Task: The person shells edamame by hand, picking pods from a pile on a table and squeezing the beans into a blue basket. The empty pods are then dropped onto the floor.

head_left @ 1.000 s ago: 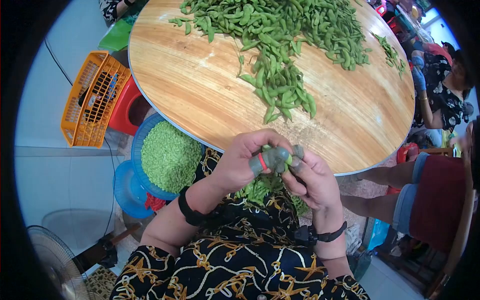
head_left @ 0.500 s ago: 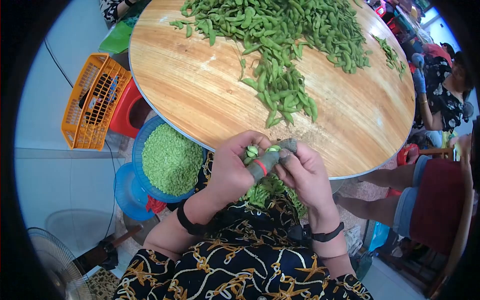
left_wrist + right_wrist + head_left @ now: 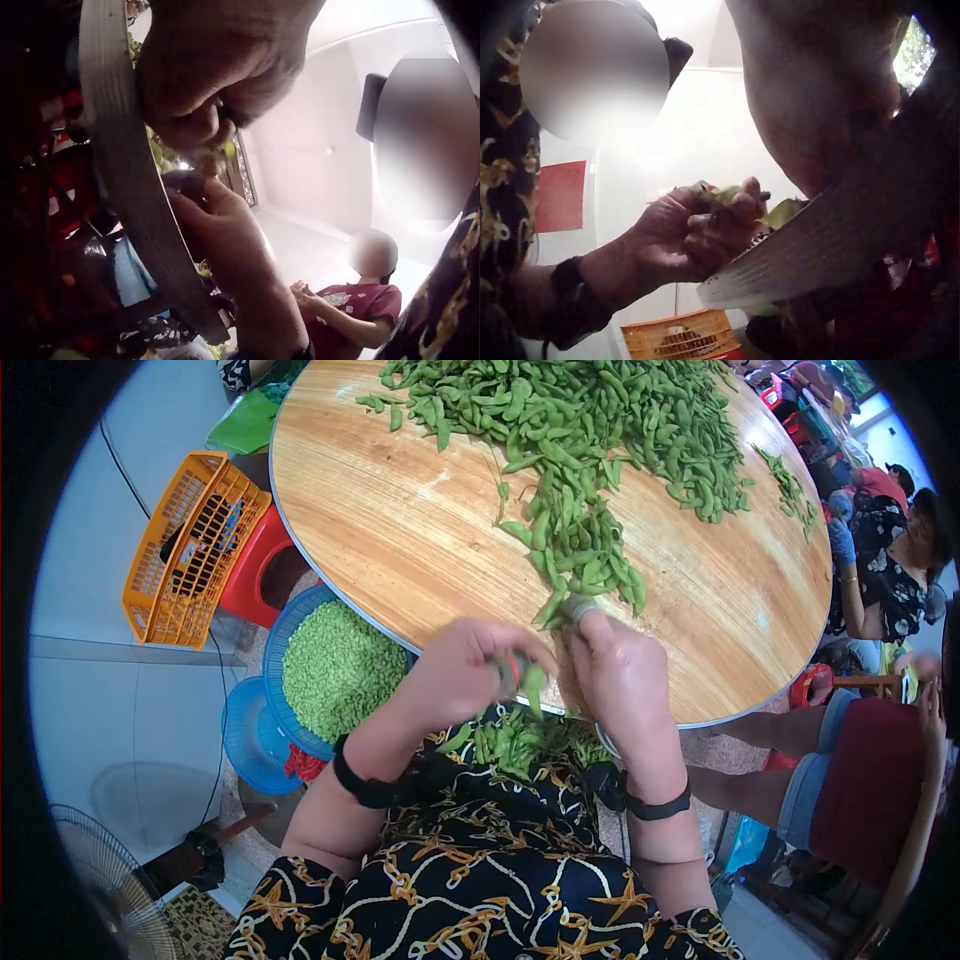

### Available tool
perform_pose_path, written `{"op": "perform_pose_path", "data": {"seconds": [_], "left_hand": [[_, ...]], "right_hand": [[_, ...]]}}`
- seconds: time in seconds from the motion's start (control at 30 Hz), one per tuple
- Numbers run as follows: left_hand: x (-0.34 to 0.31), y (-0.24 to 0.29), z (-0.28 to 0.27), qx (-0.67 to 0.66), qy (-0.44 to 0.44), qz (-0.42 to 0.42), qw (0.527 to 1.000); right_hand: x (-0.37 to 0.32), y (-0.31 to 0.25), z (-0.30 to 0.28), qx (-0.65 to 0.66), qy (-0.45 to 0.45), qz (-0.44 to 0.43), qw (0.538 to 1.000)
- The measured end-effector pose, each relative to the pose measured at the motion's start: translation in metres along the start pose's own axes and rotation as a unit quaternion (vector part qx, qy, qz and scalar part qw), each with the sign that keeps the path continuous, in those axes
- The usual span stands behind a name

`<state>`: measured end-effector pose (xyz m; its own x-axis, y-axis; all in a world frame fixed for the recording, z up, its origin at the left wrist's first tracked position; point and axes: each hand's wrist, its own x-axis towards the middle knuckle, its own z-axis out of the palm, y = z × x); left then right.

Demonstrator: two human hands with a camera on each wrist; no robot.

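Over the table's near edge, my left hand (image 3: 465,670) is raised with curled fingers, a red band around one covered finger. A green soybean pod (image 3: 535,688), blurred, hangs at its fingertips. In the right wrist view, green shows between the left hand's (image 3: 697,225) thumb and fingers. My right hand (image 3: 622,665) reaches over the tabletop, its grey-covered fingertips (image 3: 580,606) right at the near end of the pod heap (image 3: 585,545). I cannot tell whether it pinches a pod; its palm side is hidden. More green pods (image 3: 510,745) lie in my lap below the hands.
The round wooden table (image 3: 400,530) fills the front. Left of me stand a blue basket (image 3: 290,620) of shelled beans, a blue basin (image 3: 250,735), a red stool (image 3: 255,575), an orange crate (image 3: 165,600) and a fan (image 3: 100,880). People (image 3: 870,780) are at the right.
The hands, together over my lap earlier, are now apart. My right hand has moved forward to the pods on the table; my left has drawn slightly left, with a pod at its fingertips.
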<state>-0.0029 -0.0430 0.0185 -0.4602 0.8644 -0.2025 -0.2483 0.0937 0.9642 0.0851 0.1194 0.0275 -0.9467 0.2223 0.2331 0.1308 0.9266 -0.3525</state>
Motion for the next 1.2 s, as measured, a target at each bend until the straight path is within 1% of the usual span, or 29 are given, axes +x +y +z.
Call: {"op": "perform_pose_path", "data": {"seconds": [0.03,0.1,0.13,0.17,0.2,0.23,0.27,0.3,0.33,0.37,0.4,0.43,0.47,0.5,0.53,0.57,0.63,0.67,0.73,0.77,0.83,0.87,0.93,0.97,1.03,1.07,1.13,1.17,1.2], "left_hand": [[-0.003,0.003,0.003,-0.001,0.0,-0.001,1.0],[-0.006,0.004,0.009,0.052,0.028,0.022,0.998],[-0.003,-0.002,0.011,0.042,0.082,0.048,0.995],[-0.001,-0.001,0.012,0.043,0.084,0.049,0.994],[0.001,0.001,0.013,0.008,0.123,0.052,0.991],[0.003,0.003,0.015,-0.028,0.162,0.054,0.985],[0.005,0.002,0.019,-0.028,0.162,0.053,0.985],[0.008,0.001,0.023,-0.089,0.145,0.04,0.985],[0.01,-0.001,0.024,-0.151,0.126,0.027,0.98],[0.011,-0.005,0.025,-0.15,0.125,0.027,0.98],[0.013,-0.009,0.025,-0.23,0.096,0.022,0.968],[0.013,-0.01,0.026,-0.308,0.066,0.017,0.949],[0.013,-0.01,0.029,-0.308,0.065,0.016,0.949],[0.013,-0.006,0.033,-0.28,0.094,0.026,0.955],[0.013,-0.004,0.035,-0.251,0.122,0.036,0.959],[0.013,-0.005,0.037,-0.251,0.123,0.035,0.96],[0.013,-0.006,0.038,-0.168,0.143,0.073,0.973],[0.013,-0.005,0.039,-0.167,0.143,0.072,0.973],[0.013,-0.003,0.04,-0.067,0.148,0.08,0.983],[0.013,-0.004,0.041,-0.067,0.148,0.079,0.984],[0.013,-0.008,0.042,0.028,0.151,0.134,0.979],[0.013,-0.008,0.043,0.028,0.151,0.134,0.979],[0.011,-0.01,0.045,-0.116,0.119,0.084,0.983],[0.011,-0.012,0.044,-0.116,0.119,0.084,0.983],[0.013,-0.017,0.039,-0.253,0.018,0.112,0.961],[0.013,-0.018,0.038,-0.253,0.018,0.112,0.961],[0.013,-0.018,0.038,-0.305,0.001,0.113,0.946],[0.012,-0.016,0.039,-0.305,0.001,0.113,0.946],[0.01,-0.013,0.041,-0.285,0.019,0.086,0.954]], "right_hand": [[-0.002,0.001,0.0,-0.01,-0.019,-0.029,0.999],[-0.004,0.001,0.0,-0.011,-0.037,-0.015,0.999],[-0.006,0.005,0.003,0.026,-0.008,0.002,1.0],[-0.007,0.008,0.005,0.064,0.022,0.019,0.998],[-0.008,0.009,0.004,0.064,0.021,0.018,0.998],[-0.01,0.009,0.002,0.158,0.049,0.045,0.985],[-0.011,0.008,0.001,0.251,0.077,0.072,0.962],[-0.013,0.006,-0.001,0.251,0.077,0.073,0.962],[-0.015,0.002,-0.003,0.342,0.059,0.108,0.932],[-0.016,-0.002,-0.006,0.429,0.042,0.141,0.891],[-0.019,-0.005,-0.01,0.456,0.021,0.138,0.879],[-0.021,-0.005,-0.012,0.457,0.021,0.139,0.878],[-0.023,-0.003,-0.014,0.537,-0.032,0.178,0.824],[-0.025,-0.002,-0.015,0.61,-0.084,0.216,0.758],[-0.025,-0.004,-0.023,0.622,-0.124,0.219,0.742],[-0.028,-0.003,-0.023,0.622,-0.124,0.22,0.741],[-0.032,0.0,-0.023,0.683,-0.163,0.217,0.678],[-0.033,0.001,-0.022,0.684,-0.163,0.217,0.677],[-0.034,0.003,-0.021,0.693,-0.169,0.221,0.665],[-0.034,0.003,-0.019,0.693,-0.169,0.221,0.665],[-0.035,0.002,-0.017,0.676,-0.155,0.215,0.687],[-0.035,0.001,-0.016,0.677,-0.154,0.215,0.687],[-0.035,0.001,-0.016,0.719,-0.149,0.222,0.641],[-0.035,0.001,-0.017,0.72,-0.149,0.222,0.641],[-0.038,0.0,-0.021,0.784,-0.178,0.252,0.539],[-0.039,0.0,-0.02,0.784,-0.178,0.252,0.539],[-0.041,0.001,-0.018,0.81,-0.192,0.244,0.497],[-0.041,0.0,-0.018,0.81,-0.192,0.244,0.497],[-0.041,-0.002,-0.016,0.785,-0.161,0.246,0.545]]}}
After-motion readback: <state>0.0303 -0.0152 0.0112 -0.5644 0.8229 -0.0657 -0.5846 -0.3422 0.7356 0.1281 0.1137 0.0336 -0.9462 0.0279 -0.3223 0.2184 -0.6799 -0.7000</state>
